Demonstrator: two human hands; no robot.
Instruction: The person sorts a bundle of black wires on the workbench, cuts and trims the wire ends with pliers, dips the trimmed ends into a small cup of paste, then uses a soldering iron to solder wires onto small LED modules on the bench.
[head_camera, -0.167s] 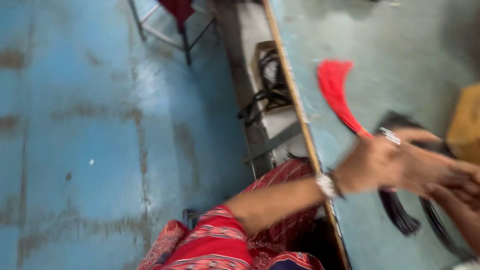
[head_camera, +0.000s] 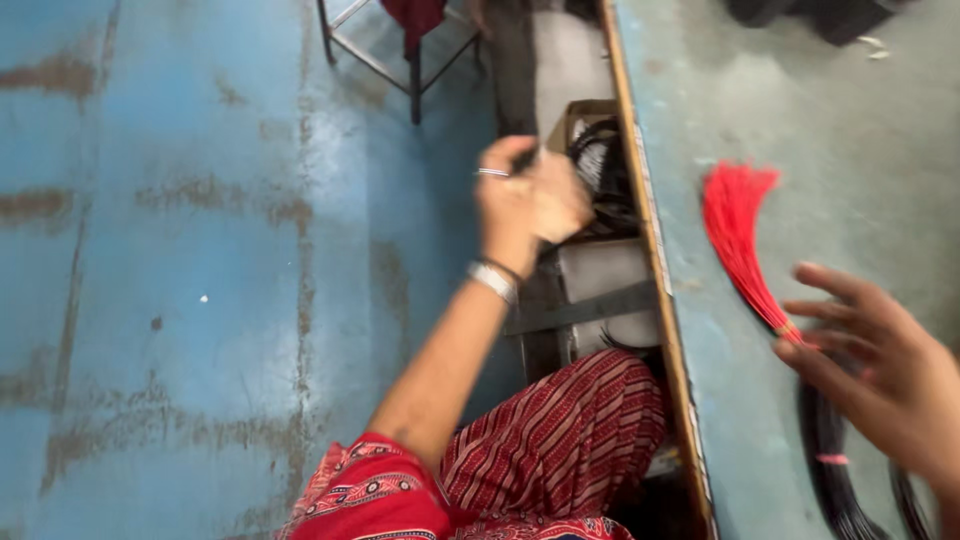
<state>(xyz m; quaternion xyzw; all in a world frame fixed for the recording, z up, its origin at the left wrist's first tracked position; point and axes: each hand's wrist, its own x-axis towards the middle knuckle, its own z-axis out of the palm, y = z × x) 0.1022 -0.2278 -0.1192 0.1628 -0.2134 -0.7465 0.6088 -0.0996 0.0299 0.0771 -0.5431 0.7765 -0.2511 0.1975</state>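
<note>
Now left hand (head_camera: 525, 200) off table (head_camera: 860, 150) — at box (head_camera: 600, 165).

Wide bare stretch of blue floor (head_camera: 180, 280) at left, nothing in way. Metal stool (head_camera: 385, 50) blocks far end. Narrow gap beside table edge (head_camera: 650, 270) crowded: open box (head_camera: 590, 120) stuffed with black wires (head_camera: 605, 175), left hand (head_camera: 525, 200) over it, grey strap (head_camera: 590, 305) across. Tabletop (head_camera: 850, 130) mostly open; red-tipped wire bundle (head_camera: 740, 235) and right hand (head_camera: 880, 375) occupy near part.
</note>
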